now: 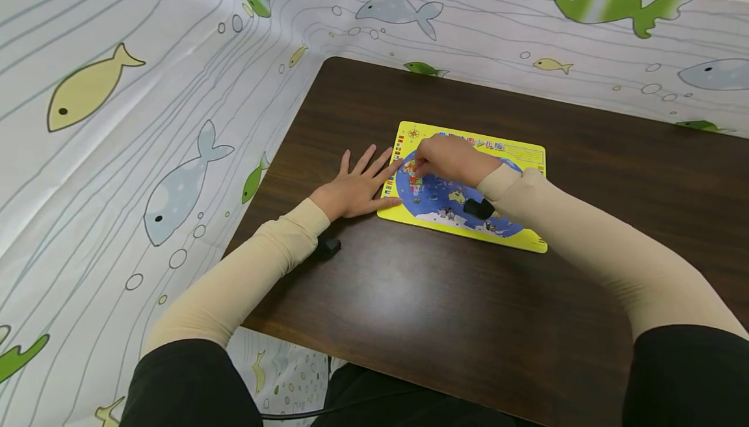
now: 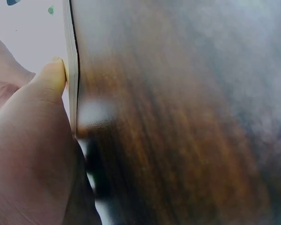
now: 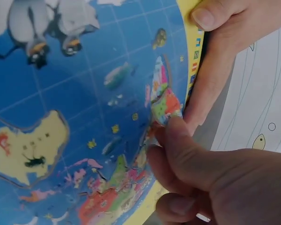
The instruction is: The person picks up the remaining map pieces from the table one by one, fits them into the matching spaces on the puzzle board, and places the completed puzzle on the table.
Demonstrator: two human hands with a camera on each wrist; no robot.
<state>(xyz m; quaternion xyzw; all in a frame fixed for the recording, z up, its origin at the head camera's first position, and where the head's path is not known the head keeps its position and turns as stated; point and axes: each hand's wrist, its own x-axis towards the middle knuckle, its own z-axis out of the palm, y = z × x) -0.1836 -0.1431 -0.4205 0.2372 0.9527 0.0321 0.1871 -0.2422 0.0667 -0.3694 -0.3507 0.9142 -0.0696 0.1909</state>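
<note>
A yellow-bordered world map puzzle board (image 1: 462,227) with a blue oval sea lies flat on the table. My left hand (image 1: 357,192) is spread on the table at the board's left edge, fingertips and thumb over the border. In the left wrist view the left thumb (image 2: 49,82) rests at the board's rim. My right hand (image 1: 447,157) is above the map's left part, fingers curled. In the right wrist view, the right thumb and index finger pinch the end of a small multicoloured map puzzle piece (image 3: 165,104); the fingertips hide part of it.
The dark wooden table (image 1: 374,310) extends around the board. A white fish-print sheet (image 1: 328,30) hangs behind and along the left. Black wrist cameras (image 1: 478,208) sit under both wrists. The person's lap shows below the near table edge.
</note>
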